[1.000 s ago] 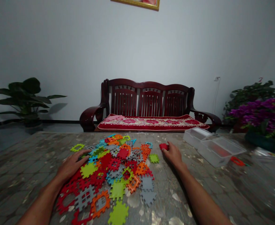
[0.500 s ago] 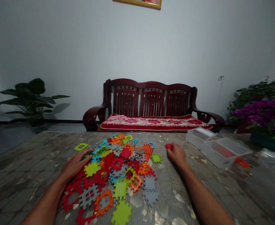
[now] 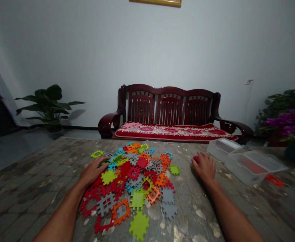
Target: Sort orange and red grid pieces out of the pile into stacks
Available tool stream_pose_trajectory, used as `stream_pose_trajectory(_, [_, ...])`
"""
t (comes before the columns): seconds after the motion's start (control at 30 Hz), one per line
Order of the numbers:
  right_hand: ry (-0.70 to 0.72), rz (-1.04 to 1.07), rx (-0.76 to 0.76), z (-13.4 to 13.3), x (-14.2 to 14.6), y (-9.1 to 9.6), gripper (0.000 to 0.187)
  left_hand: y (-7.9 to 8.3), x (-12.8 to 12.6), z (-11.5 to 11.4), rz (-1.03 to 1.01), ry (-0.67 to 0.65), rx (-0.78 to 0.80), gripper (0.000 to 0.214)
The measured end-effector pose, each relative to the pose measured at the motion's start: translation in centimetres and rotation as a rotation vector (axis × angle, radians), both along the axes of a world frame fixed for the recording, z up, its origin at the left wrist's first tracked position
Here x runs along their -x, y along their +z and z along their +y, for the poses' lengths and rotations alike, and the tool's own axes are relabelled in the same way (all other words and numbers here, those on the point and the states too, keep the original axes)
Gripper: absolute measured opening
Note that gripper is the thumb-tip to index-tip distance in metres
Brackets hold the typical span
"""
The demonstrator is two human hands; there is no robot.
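Spreading wide on multicoloured interlocking plastic tiles [image 3: 134,178], the left hand [image 3: 93,171] sits well apart from the right hand [image 3: 204,167], curled narrowly around a red plastic tile [image 3: 196,159].

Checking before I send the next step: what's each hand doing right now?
Left hand: open, resting on the plastic tiles, holding nothing visible.
Right hand: curled against a red tile; grip can't be told.

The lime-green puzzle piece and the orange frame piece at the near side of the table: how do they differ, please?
The lime-green piece is solid, while the orange piece is an open square frame. A grey piece shows through the orange piece's opening, but nothing shows through the lime-green piece. The lime-green piece also lies nearer the person. Both are flat, with notched edges.
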State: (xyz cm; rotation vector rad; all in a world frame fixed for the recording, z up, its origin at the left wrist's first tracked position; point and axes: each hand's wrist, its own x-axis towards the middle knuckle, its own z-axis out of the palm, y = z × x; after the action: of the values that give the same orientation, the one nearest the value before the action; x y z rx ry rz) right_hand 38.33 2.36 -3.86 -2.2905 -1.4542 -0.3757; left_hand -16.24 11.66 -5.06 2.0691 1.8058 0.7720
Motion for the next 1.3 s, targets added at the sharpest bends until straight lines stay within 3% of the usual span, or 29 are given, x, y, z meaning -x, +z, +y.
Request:
stream_pose_trajectory(0.1, [0.309,0.114,-0.147,0.3,4.4,0.7,0.047,-0.1,0.0,0.0,-0.006,0.009,-0.005,0.056])
stream_pose_trajectory(0.23, [0.687,0.269,-0.115,0.7,12.0,1.8,0.046,0.0,-0.2,-0.2,-0.017,0.001,-0.01,0.057])
stream_pose_trajectory(0.37, [0.821,0.26,-0.027,1.0,17.8,2.9,0.055,0.5,-0.4,-0.5,0.005,0.014,-0.012,0.053])
stream_pose_trajectory(0.5, [0.801,0.204,0.058,1.6,20.4,3.4,0.069,0.9,-0.5,-0.7,0.019,0.006,0.007,0.053])
stream_pose_trajectory(0.77, [0.799,0.114,0.022,1.2,20.6,2.8,0.056,0.0,0.0,0.1,0.024,0.008,0.012,0.057])
stream_pose_trajectory(0.9, [0.789,0.208,-0.005,0.9,19.6,2.5,0.05,-0.3,0.3,0.5,0.018,0.005,0.01,0.058])
stream_pose_trajectory(1.03, [0.776,0.415,-0.061,1.2,19.3,1.5,0.042,-0.4,0.4,0.6,0.027,0.019,0.0,0.055])
stream_pose_trajectory(1.17, [0.73,0.791,-0.205,1.7,18.7,1.2,0.039,-0.7,0.7,0.8,0.027,0.009,-0.003,0.056])
stream_pose_trajectory(1.3, [0.585,1.091,-0.413,1.6,13.5,2.5,0.045,-1.1,1.0,1.2,0.026,-0.002,-0.022,0.056])
